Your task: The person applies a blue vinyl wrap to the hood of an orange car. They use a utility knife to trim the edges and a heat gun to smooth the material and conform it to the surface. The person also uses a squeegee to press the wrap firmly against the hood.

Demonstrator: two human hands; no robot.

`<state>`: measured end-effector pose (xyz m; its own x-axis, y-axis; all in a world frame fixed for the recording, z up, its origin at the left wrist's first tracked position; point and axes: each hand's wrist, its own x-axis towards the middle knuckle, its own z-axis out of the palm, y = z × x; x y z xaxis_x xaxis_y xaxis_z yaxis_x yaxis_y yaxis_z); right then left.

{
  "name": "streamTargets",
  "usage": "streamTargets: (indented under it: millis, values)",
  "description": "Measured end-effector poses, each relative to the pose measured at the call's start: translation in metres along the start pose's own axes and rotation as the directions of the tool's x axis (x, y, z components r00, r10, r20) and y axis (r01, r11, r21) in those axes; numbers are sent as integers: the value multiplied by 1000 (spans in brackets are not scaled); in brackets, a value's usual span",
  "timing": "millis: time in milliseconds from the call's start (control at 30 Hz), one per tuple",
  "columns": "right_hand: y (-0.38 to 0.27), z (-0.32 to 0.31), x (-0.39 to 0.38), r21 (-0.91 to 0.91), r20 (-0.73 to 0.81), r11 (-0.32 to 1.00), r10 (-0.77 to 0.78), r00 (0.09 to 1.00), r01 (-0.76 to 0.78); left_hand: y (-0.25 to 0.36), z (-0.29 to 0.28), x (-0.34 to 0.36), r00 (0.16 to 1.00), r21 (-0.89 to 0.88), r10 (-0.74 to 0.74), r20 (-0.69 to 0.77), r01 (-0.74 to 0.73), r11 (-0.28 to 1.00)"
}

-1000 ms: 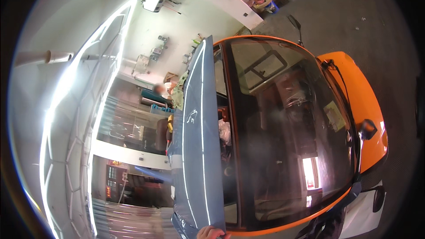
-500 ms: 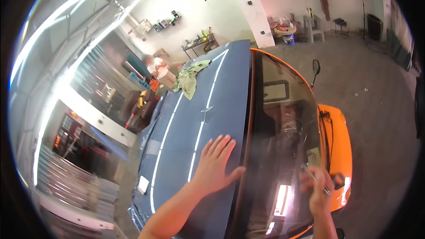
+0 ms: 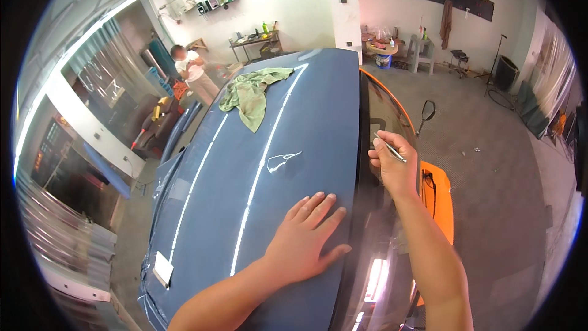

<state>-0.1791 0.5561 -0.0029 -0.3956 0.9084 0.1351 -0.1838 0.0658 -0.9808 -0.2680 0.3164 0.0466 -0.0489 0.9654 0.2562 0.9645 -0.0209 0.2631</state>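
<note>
My left hand (image 3: 305,237) lies spread on the glossy blue roof surface (image 3: 321,141) of an orange vehicle (image 3: 433,199), near the edge beside the dark windscreen. My right hand (image 3: 392,159) is raised over that dark edge, its fingers closed on a slim silver pen-like tool (image 3: 398,154). A crumpled green cloth (image 3: 252,104) lies on the far part of the blue surface. A flat white pad (image 3: 163,268) rests at its lower left, beside loose, creased blue material along that side.
A person (image 3: 191,70) in a white top stands beyond the far left. A sofa (image 3: 156,144) is at the left, a workbench (image 3: 254,37) at the back wall, a grey plastic stool (image 3: 422,55) and round table (image 3: 380,46) at the back right. A side mirror (image 3: 427,113) juts out right.
The view has swung round, levelling the vehicle roof. My right hand has risen up along the windscreen edge with the tool in it; my left hand stays spread on the blue surface.
</note>
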Motion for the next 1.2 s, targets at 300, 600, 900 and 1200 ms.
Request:
streamTargets:
  millis: [300, 600, 900, 1200]
  values:
    - [3, 5, 27, -364, 54, 931, -10, 998, 29, -2, 2, -4, 1000, -57, -9, -1, 9, 998]
    - [-11, 16, 29, -154, 63, 977, 155, 986, -144, -3, 2, -6, 1000, -117, -17, -6, 16, 993]
    - [-16, 24, 30, -214, 27, 964, 169, 985, -159, -1, 1, -6, 1000, -146, -17, -24, 14, 989]
    - [-16, 32, 24, -236, -28, 962, 138, 990, -141, -1, 2, -7, 999, -150, -24, -36, 19, 989]
